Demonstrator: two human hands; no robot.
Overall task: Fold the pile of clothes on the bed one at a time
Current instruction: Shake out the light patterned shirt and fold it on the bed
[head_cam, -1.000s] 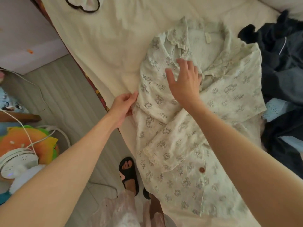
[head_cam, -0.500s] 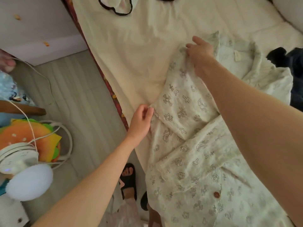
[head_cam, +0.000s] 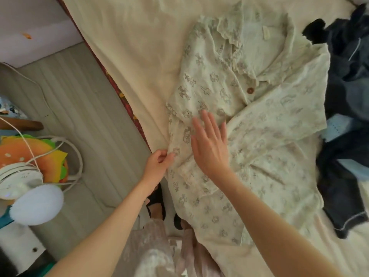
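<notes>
A pale green printed shirt [head_cam: 265,124] with brown buttons lies spread on the cream bed sheet [head_cam: 139,37], collar toward the far side, its left side folded inward. My left hand [head_cam: 157,164] pinches the shirt's left edge near the edge of the bed. My right hand [head_cam: 209,144] lies flat with straight fingers on the folded left part of the shirt. A pile of dark navy and light blue clothes [head_cam: 347,120] sits to the right of the shirt.
The bed's red patterned edge [head_cam: 123,96] runs diagonally beside a grey floor [head_cam: 83,108]. On the floor at left are a burger-shaped cushion [head_cam: 30,154], a white fan [head_cam: 24,184] and white cables. My feet in black sandals [head_cam: 155,204] stand by the bed.
My right hand came back from the shirt's collar down to its folded left side and now lies flat there. My left hand keeps pinching the left edge.
</notes>
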